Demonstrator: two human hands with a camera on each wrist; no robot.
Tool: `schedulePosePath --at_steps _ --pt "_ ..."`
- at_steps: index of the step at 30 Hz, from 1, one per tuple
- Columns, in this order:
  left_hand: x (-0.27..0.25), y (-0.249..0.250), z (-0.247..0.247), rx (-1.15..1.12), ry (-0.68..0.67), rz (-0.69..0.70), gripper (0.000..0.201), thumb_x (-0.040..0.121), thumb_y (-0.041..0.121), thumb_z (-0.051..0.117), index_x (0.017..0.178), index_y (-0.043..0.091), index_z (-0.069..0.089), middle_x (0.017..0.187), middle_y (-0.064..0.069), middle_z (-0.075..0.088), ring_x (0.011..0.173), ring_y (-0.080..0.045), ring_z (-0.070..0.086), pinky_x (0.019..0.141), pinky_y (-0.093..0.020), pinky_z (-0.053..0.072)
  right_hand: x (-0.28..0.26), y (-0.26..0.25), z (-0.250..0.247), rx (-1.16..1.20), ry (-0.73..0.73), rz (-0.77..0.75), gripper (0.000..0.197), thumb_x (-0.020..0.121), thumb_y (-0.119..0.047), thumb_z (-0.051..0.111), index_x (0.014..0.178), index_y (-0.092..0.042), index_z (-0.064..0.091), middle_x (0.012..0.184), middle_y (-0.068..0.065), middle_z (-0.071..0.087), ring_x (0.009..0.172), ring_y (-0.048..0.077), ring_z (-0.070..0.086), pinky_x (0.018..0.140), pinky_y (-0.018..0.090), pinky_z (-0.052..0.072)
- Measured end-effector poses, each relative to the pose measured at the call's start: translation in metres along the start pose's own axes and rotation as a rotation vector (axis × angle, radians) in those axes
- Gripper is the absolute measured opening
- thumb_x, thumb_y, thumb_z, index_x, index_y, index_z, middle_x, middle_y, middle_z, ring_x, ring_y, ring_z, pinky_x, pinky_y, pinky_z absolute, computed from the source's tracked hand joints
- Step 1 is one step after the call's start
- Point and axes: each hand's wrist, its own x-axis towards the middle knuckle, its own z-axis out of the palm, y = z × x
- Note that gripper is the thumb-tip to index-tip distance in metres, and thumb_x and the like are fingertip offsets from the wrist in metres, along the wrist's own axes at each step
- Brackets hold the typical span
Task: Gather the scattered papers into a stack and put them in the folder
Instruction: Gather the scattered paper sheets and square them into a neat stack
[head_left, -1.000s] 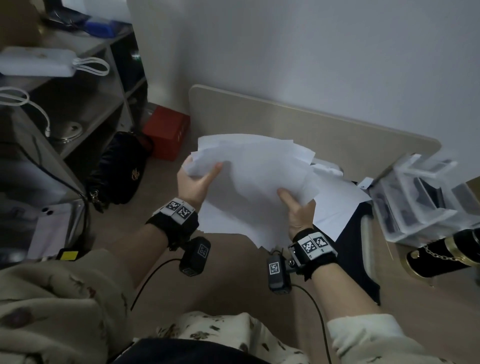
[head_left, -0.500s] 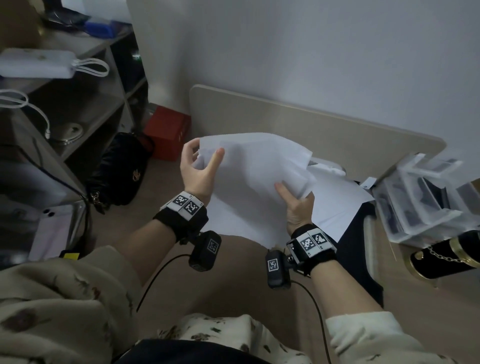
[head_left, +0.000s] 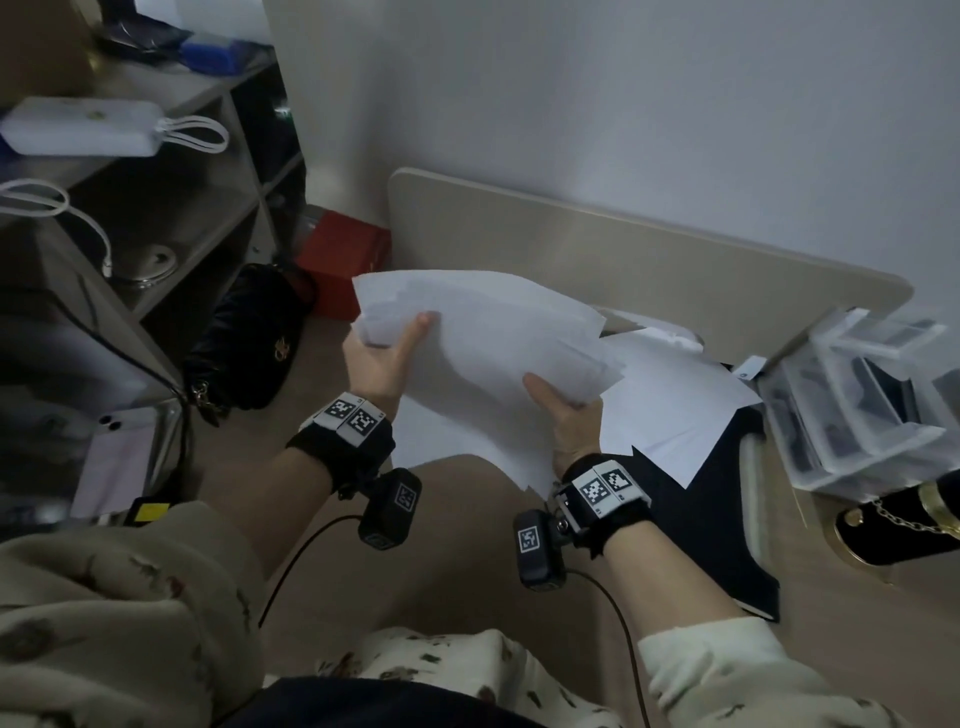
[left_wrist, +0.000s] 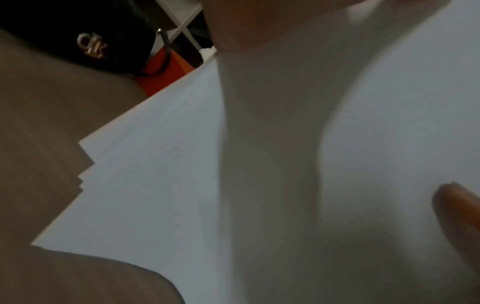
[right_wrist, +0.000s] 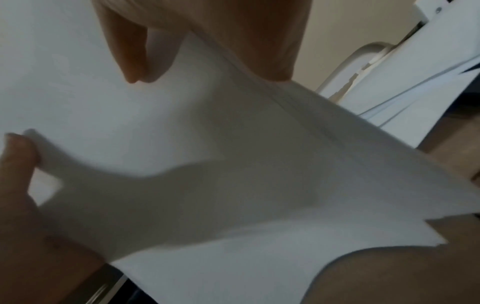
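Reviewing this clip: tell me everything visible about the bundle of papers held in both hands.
The papers are plain white sheets, blank as far as can be seen, bunched into a loose, uneven bundle with corners fanned out and edges not lined up. The bundle is held in the air, bowed between the two grips. The left hand grips its left edge with the thumb on top; the right hand grips the lower right edge likewise. More white sheets lie behind it on a dark folder.

You see matt white papers (head_left: 483, 338), a pale wood-look bench (head_left: 597, 249), a glossy clear plastic organiser (head_left: 852, 400), and a black leather-look bag (head_left: 249, 343) with a metal logo.
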Motion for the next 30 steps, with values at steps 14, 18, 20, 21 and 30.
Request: schedulePosePath --at_steps 14,18,20,21,30 --pt "0.001 0.042 0.010 -0.002 0.130 0.152 0.017 0.077 0.046 0.070 0.077 0.033 0.059 0.088 0.015 0.060 0.082 -0.006 0.056 0.082 -0.026 0.048 -0.002 -0.044 0.041 0.076 0.188 -0.276 0.043 0.066 -0.042 0.076 0.095 -0.016 0.056 0.097 -0.001 0.053 0.091 0.008 0.051 0.083 0.013 0.042" --pt "0.003 0.042 0.014 -0.010 0.152 0.109 0.016 0.075 0.045 0.073 0.070 0.035 0.061 0.073 0.005 0.057 0.064 -0.012 0.052 0.067 -0.027 0.047 0.002 -0.049 0.048 0.107 0.301 -0.246 0.033 0.082 -0.038 0.070 0.093 -0.007 0.063 0.093 -0.007 0.059 0.086 -0.012 0.052 0.078 -0.001 0.037" --pt "0.003 0.041 0.014 -0.005 0.157 0.127 0.013 0.077 0.041 0.070 0.068 0.036 0.062 0.074 0.008 0.059 0.073 -0.014 0.057 0.075 -0.027 0.047 0.004 -0.052 0.051 0.122 0.337 -0.249 0.033 0.083 -0.039 0.069 0.090 -0.006 0.066 0.095 -0.005 0.064 0.090 -0.008 0.055 0.075 0.001 0.038" --pt "0.002 0.042 0.014 -0.002 0.160 0.144 0.012 0.080 0.034 0.069 0.070 0.034 0.062 0.077 0.012 0.060 0.081 -0.011 0.058 0.080 -0.024 0.047 0.004 -0.053 0.053 0.124 0.348 -0.239 0.031 0.084 -0.039 0.069 0.087 -0.008 0.067 0.094 -0.006 0.065 0.091 -0.005 0.057 0.073 0.002 0.039" --pt "-0.003 0.042 0.013 0.044 0.151 0.193 0.021 0.079 0.022 0.070 0.095 0.028 0.057 0.076 0.011 0.060 0.073 0.000 0.061 0.086 -0.034 0.053 0.003 -0.061 0.059 0.131 0.408 -0.171 0.027 0.081 -0.040 0.072 0.076 -0.016 0.059 0.081 -0.013 0.060 0.067 -0.020 0.053 0.057 -0.003 0.036"
